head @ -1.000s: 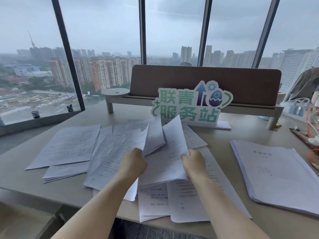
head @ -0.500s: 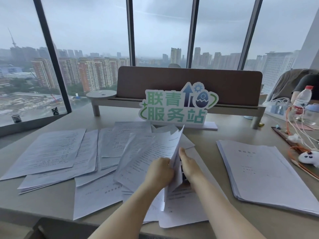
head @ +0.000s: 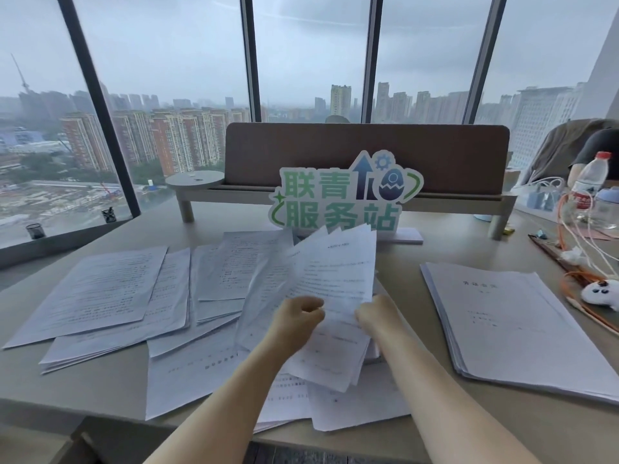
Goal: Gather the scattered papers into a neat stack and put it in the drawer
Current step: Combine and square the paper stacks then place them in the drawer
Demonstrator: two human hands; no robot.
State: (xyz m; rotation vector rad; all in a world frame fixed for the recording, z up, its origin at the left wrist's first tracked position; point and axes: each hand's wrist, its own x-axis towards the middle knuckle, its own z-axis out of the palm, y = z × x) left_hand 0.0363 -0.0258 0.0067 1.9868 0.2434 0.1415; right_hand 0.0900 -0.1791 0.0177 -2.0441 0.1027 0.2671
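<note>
Gripping a raised sheaf of papers, both hands, left hand and right hand, are seen; loose sheets lie leftward, nearer the left.

The middle of the worktop is taken up by a raised bundle of papers, held tilted by the left hand and the right hand. To the left, overlapping loose sheets are spread flat and offer no tall obstacle. Behind, passage is blocked by a green sign and a brown divider panel on a low shelf. A bare strip of worktop is left between the bundle and a flat stack on the right. The far right edge is crowded by orange cables, a water bottle and a small white toy.
</note>
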